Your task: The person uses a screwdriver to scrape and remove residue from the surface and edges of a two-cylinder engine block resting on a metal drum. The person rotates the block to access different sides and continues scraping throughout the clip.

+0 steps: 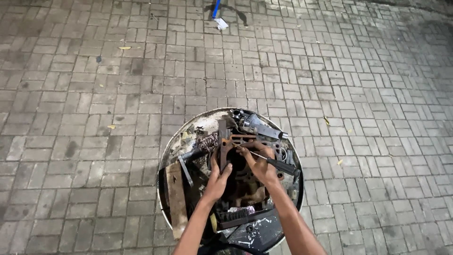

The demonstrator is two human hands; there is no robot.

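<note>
Hands (218, 178) (261, 165) on rusty engine block (236, 163), slim screwdriver (273, 162), round metal tray (198, 123).

Round white metal drum top (198, 123) on grey brick paving (94, 118), cluttered with parts.

On the drum top: rusty brown cast-metal engine block (234, 140) at centre, grey metal cylindrical part (258, 125) at far edge touching the block, weathered wooden plank (176, 198) along left rim, thin grey metal bar (185, 171) just beside it, black ribbed part (236, 216) near front. On the paving: blue stick (215, 8) with white scrap (221, 23) far off, scattered yellow leaves (124, 47).
</note>
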